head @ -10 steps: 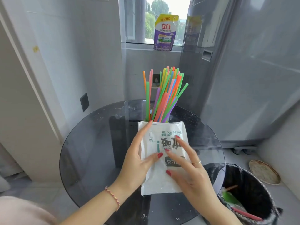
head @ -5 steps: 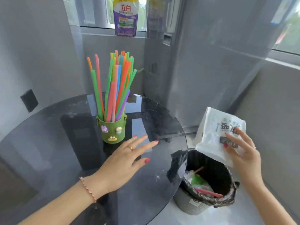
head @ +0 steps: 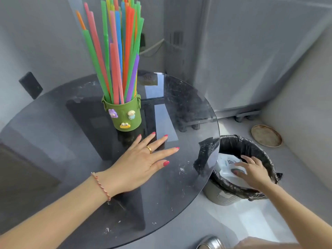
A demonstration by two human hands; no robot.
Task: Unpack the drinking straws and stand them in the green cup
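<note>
A green cup [head: 125, 114] with small figures stuck on its front stands on the round glass table [head: 53, 141]. Several coloured drinking straws [head: 118, 51] stand upright in it, fanned out at the top. My left hand [head: 143, 159] lies flat on the glass just in front of the cup, fingers spread, holding nothing. My right hand [head: 253, 171] reaches down into the bin [head: 239, 191] and rests on the empty white straw packet [head: 226, 162], which lies inside it.
The bin, lined with a black bag, stands on the floor right of the table edge. A tall grey fridge [head: 242, 51] fills the back right. A round brown dish [head: 266, 135] lies on the floor behind the bin. A dark wall socket [head: 30, 85] sits at the left.
Both hands held the white packet before the cup; then the right hand carried it over the bin and lowered it inside. The left hand came down flat on the table.
</note>
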